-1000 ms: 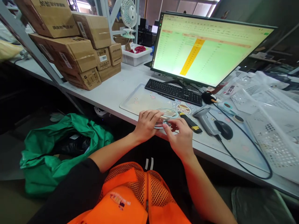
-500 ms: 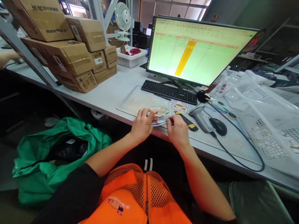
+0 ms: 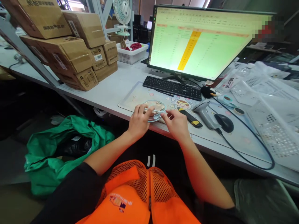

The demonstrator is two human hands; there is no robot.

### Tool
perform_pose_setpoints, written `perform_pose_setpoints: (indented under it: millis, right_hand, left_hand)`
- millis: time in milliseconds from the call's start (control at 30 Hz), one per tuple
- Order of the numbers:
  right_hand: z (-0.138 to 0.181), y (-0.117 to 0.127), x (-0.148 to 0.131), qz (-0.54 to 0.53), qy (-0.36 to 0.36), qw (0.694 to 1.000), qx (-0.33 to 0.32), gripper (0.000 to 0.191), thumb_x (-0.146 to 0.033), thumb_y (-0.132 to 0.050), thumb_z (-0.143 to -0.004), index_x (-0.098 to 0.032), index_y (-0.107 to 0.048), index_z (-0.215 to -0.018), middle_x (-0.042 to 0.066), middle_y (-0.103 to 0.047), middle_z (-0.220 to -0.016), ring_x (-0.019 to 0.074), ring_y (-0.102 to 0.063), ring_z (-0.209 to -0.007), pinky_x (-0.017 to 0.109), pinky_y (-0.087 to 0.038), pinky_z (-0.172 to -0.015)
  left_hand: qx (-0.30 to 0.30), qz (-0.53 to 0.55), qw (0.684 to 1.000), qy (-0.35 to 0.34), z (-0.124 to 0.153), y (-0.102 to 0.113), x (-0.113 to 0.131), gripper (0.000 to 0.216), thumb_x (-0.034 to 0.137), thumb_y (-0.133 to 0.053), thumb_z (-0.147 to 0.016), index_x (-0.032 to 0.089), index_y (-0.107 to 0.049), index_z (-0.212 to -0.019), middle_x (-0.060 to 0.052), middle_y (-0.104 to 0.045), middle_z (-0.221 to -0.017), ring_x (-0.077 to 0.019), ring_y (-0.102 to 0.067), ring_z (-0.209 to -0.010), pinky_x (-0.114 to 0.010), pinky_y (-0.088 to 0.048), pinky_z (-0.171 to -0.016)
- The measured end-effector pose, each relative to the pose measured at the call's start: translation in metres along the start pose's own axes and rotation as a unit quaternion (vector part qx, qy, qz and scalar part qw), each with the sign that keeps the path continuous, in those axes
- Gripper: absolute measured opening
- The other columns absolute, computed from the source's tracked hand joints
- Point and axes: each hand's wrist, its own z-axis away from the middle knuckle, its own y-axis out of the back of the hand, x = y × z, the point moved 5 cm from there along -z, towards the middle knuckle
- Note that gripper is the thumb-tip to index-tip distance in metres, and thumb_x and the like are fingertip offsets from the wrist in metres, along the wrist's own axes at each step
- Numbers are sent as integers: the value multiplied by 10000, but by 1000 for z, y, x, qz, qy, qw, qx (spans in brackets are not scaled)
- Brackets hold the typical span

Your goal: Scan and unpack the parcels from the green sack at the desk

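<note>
A: Entry one, the item in hand?
B: One round clear item with pale-blue rims [image 3: 161,106], at the near edge of the table [image 3: 126,73], over the near edge of the printed desk mat [image 3: 136,93]. Whether it touches the mat, cannot tell.
A: Left hand [image 3: 139,122]?
B: Grip closed around the item's left side, fingers curved over the rim; thumb hidden.
A: Right hand [image 3: 177,122]?
B: Thumb and forefinger close together at the item's right rim, the other fingers curled. Whether this grip pinches the rim, cannot tell.
A: Near the right hand?
B: Utility knife [image 3: 191,118], black and yellow, lying just beside it; next, one grey barcode scanner [image 3: 207,117], then one black mouse [image 3: 224,123].
A: Toward the far edge?
B: Black keyboard [image 3: 171,88], a pen [image 3: 164,93] along its near side; monitor [image 3: 210,46] behind, showing a spreadsheet with an orange column. White basket [image 3: 133,55] farther left, red contents.
A: Left part of the table?
B: Cardboard boxes [image 3: 67,54], stacked, taped, some labelled.
A: Below the near edge, left?
B: Green bag [image 3: 49,174], mouth open, black package [image 3: 74,145] inside.
</note>
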Motion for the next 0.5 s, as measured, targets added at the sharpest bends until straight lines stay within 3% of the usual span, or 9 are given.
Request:
perform_pose_setpoints:
  millis: [67,167,367,500]
  right_hand:
    - [-1,-7,9,-10,-32,999,2,363,-512,-688,-851,-166,-768,-929,101,-722,-810,245,-638,-741,387,-486,-766]
    - [-8,-13,17,-48,-19,999,-15,352,-484,-623,-835,-166,-753,-910,81,-685,-813,221,-598,-741,360,-454,-751]
    - [-18,-21,23,-163,-43,981,-96,258,-439,-578,-727,-192,-636,-677,-4,-524,-647,165,-465,-671,299,-353,-642]
    - [-16,-23,26,-164,-59,982,-77,267,-444,-607,-710,-192,-601,-623,-34,-409,-584,137,-371,-620,292,-277,-595]
  left_hand:
    - [2,-2,1000,6,2,-4,1,595,23,-647,-815,277,-604,-1351,-122,-603,-1283,-339,-514,-1265,-405,-604,-863]
    - [1,0,1000,8,4,-10,2,598,32,-663,-817,280,-603,-1358,-123,-602,-1304,-340,-512,-1259,-403,-606,-843]
    - [3,-32,999,26,11,-20,10,592,48,-676,-806,272,-614,-1350,-116,-642,-1231,-332,-555,-1155,-351,-588,-657]
    - [-29,-68,996,40,14,-20,12,581,72,-662,-841,300,-592,-1371,-99,-621,-1274,-316,-542,-1187,-340,-605,-661]
